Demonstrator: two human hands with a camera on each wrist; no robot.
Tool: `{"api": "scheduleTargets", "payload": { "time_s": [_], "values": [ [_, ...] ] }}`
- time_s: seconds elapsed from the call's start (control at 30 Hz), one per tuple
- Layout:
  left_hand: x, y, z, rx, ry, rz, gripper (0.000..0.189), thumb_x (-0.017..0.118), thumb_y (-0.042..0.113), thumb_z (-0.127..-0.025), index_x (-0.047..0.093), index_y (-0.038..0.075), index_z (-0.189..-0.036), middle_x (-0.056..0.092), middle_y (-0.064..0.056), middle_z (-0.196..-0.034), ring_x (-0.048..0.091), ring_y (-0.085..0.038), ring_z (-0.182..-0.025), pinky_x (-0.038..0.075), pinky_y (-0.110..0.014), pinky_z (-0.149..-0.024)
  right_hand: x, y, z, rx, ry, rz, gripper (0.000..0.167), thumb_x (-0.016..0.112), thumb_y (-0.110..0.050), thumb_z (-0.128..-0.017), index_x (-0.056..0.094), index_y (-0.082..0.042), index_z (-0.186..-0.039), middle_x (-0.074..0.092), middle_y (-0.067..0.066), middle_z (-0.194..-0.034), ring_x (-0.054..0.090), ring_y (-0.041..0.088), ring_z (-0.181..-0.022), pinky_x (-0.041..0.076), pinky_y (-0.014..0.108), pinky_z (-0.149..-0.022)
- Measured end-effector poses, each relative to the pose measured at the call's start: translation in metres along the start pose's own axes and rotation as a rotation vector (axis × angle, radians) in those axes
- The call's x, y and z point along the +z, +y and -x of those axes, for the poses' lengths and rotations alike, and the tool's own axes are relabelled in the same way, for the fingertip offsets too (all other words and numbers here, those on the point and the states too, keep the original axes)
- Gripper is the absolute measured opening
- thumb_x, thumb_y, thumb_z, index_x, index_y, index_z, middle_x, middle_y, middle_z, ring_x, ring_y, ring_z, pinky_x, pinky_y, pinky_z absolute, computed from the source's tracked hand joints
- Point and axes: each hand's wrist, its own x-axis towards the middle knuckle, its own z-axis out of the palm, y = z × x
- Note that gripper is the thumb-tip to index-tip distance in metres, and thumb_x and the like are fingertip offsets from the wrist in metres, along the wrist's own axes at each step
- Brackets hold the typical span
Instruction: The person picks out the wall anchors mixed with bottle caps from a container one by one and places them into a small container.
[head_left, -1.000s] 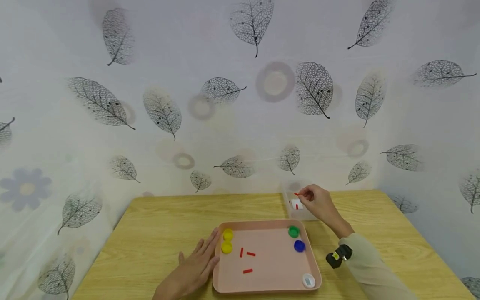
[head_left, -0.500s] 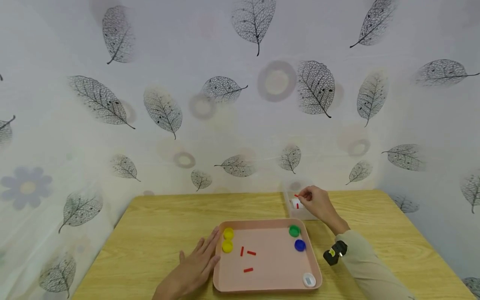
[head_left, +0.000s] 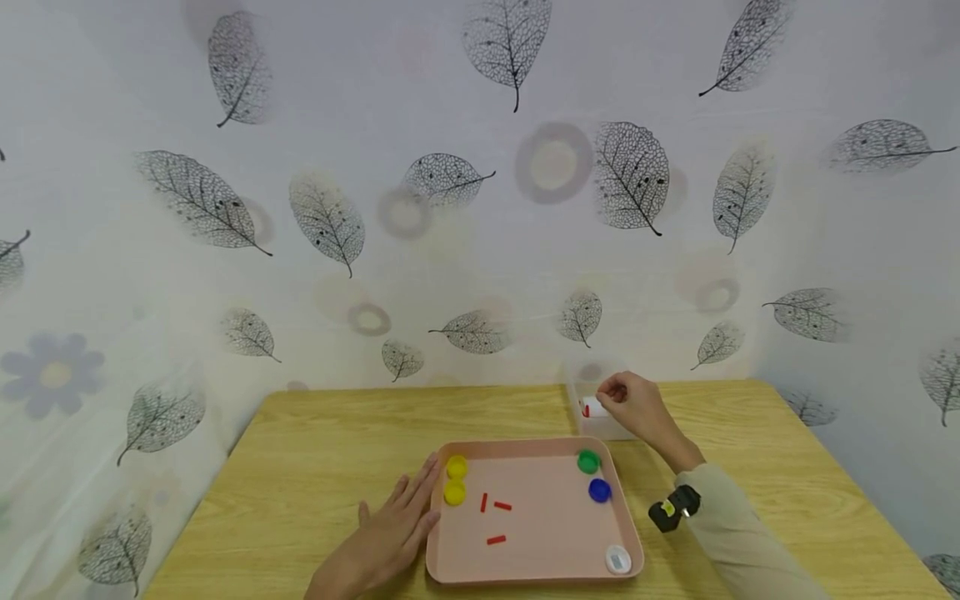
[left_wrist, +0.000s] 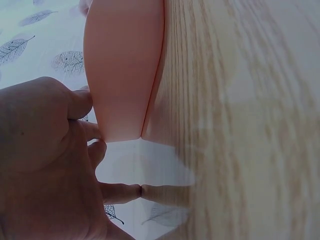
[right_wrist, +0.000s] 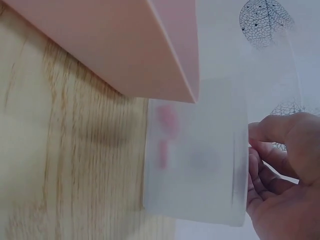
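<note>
My left hand lies along the left wall of the pink tray, fingers straight and touching its rim; the left wrist view shows those fingertips at the tray wall. Over a translucent box at the back right is my right hand, fingers curled with thumb and forefinger together. No stick shows between them. Inside the box, a red piece lies by something white. Through the box wall in the right wrist view, red pieces look blurred; the fingertips are partly hidden behind its rim.
Three red sticks lie spread in the tray. Two yellow caps sit at its left, a green cap and a blue cap at its right. A white round piece is in the near right corner.
The red stick that my right hand pinched has left its fingertips, and the red in the box looks shifted left. The left hand has stayed at the tray.
</note>
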Motion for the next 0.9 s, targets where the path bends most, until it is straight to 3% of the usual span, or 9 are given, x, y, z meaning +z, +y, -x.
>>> {"api": "scheduleTargets", "payload": {
  "time_s": [0.47, 0.73, 0.9],
  "values": [
    [-0.002, 0.003, 0.001, 0.007, -0.002, 0.007, 0.063, 0.032, 0.050, -0.111, 0.014, 0.026, -0.167, 0.009, 0.007, -0.172, 0.026, -0.043, -0.151, 0.009, -0.093, -0.093, -0.007, -0.024, 0.018, -0.020, 0.025, -0.062, 0.005, 0.075, -0.003, -0.091, 0.071, -0.003, -0.094, 0.066, 0.002, -0.081, 0.060, 0.014, -0.073, 0.052, 0.025, -0.065],
    [-0.001, 0.005, 0.001, 0.009, -0.006, 0.012, 0.064, 0.031, 0.051, -0.111, 0.014, 0.026, -0.167, 0.008, 0.008, -0.172, 0.027, -0.044, -0.151, 0.009, -0.093, -0.093, -0.003, -0.045, 0.034, -0.109, 0.082, -0.117, 0.011, 0.078, 0.001, -0.089, 0.071, -0.007, -0.092, 0.065, -0.003, -0.081, 0.060, 0.010, -0.070, 0.053, 0.024, -0.064],
    [-0.001, 0.004, 0.002, 0.024, 0.002, 0.004, 0.063, 0.031, 0.049, -0.111, 0.014, 0.025, -0.167, 0.009, 0.006, -0.172, 0.028, -0.045, -0.150, 0.010, -0.094, -0.091, 0.003, -0.057, 0.045, -0.139, 0.078, -0.165, 0.011, 0.078, -0.001, -0.090, 0.071, -0.009, -0.094, 0.064, -0.006, -0.082, 0.058, 0.007, -0.071, 0.054, 0.025, -0.066]
  ]
}}
